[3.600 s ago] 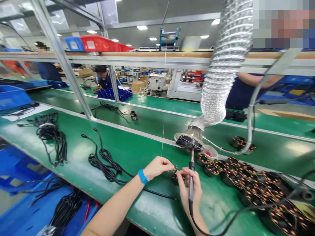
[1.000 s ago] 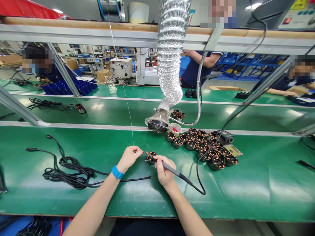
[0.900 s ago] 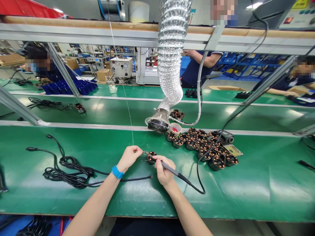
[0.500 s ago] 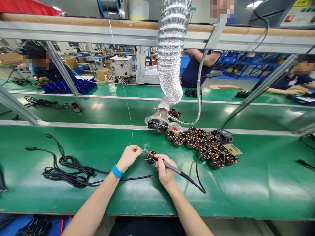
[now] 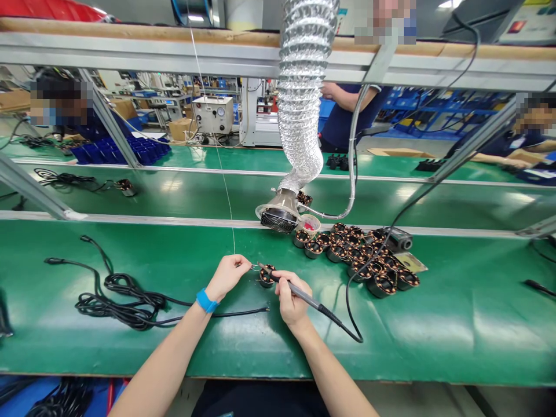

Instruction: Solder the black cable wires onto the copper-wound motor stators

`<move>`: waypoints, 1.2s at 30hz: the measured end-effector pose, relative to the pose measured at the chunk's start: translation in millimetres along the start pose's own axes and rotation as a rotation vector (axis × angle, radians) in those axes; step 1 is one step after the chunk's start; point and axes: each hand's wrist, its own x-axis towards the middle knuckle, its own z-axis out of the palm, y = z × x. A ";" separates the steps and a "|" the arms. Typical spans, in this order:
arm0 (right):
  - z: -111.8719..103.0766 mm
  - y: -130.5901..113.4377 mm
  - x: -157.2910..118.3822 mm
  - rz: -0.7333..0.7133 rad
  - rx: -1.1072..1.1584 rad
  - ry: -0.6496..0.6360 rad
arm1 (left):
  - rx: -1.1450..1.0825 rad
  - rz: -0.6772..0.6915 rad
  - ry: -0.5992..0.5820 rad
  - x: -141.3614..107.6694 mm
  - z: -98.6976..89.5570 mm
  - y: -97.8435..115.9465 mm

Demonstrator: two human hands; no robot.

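Note:
My left hand (image 5: 229, 275), a blue band on its wrist, is closed in a pinch on a thin solder wire (image 5: 233, 240) that hangs from above. Fine wire ends show just past its fingertips. In my right hand (image 5: 293, 298) is a soldering iron (image 5: 304, 296), held like a pen with its tip pointing left, close to those wire ends. Whether the tip touches them I cannot tell. Under the iron, a black motor stator (image 5: 266, 277) with copper windings stands on the green bench (image 5: 234, 353), partly covered by the iron and my right fingers.
Several more stators (image 5: 356, 255) are grouped at the right. Coiled black cables (image 5: 130, 301) lie at the left. A fan hood (image 5: 278, 214) on a silver duct (image 5: 304, 87) hangs beyond my hands. The iron's cord (image 5: 347, 289) loops right. Co-workers sit behind the frame.
The faint smoke at the iron's tip is gone, and the tip has shifted slightly right. My hands have barely moved. On the strip behind, a stator with its cable has moved left.

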 end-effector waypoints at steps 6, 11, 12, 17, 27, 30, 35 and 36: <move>3.3 1.9 -0.4 -0.008 0.017 -0.018 | 0.004 0.013 0.003 1.4 0.4 -3.0; 10.8 2.2 4.1 -0.049 0.003 -0.062 | 0.013 0.027 -0.003 1.4 0.6 -2.5; 12.6 2.6 5.8 -0.064 -0.007 -0.078 | 0.012 0.028 -0.003 1.2 0.6 -2.1; 21.9 5.9 14.4 -0.138 -0.054 -0.137 | 0.007 0.052 -0.019 -0.7 0.0 -0.3; 32.4 9.5 14.9 -0.164 -0.029 -0.211 | 0.156 0.226 -0.090 -10.2 -5.4 9.9; 31.7 8.6 14.8 -0.177 -0.048 -0.190 | 0.137 0.164 -0.169 -10.3 -10.6 11.4; 31.8 10.1 12.8 -0.177 -0.058 -0.187 | -0.017 0.000 -0.255 -6.3 -12.2 7.1; 32.2 10.8 12.2 -0.179 -0.060 -0.191 | -0.044 -0.026 -0.251 -5.2 -11.5 6.0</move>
